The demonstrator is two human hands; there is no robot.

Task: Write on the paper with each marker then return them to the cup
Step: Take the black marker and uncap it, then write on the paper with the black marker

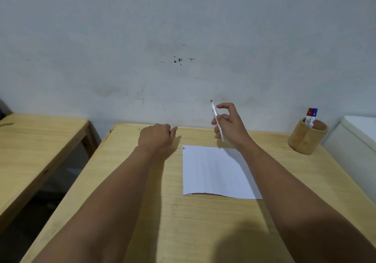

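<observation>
A black-tipped marker (216, 120) is held aloft in the right hand (228, 123), tip up, pinched loosely by thumb and middle fingers (220, 118) with the forefinger lifted clear. The left hand (157, 138) is curled shut, possibly around the cap; this cannot be told. The paper (215, 171) lies flat on the table (142, 201), red and blue marks at its far left corner. Red and blue markers (311, 116) stand in the wooden cup (307, 138) at far right. For a clean stroke, the marker should be turned tip-down and the sheet steadied.
</observation>
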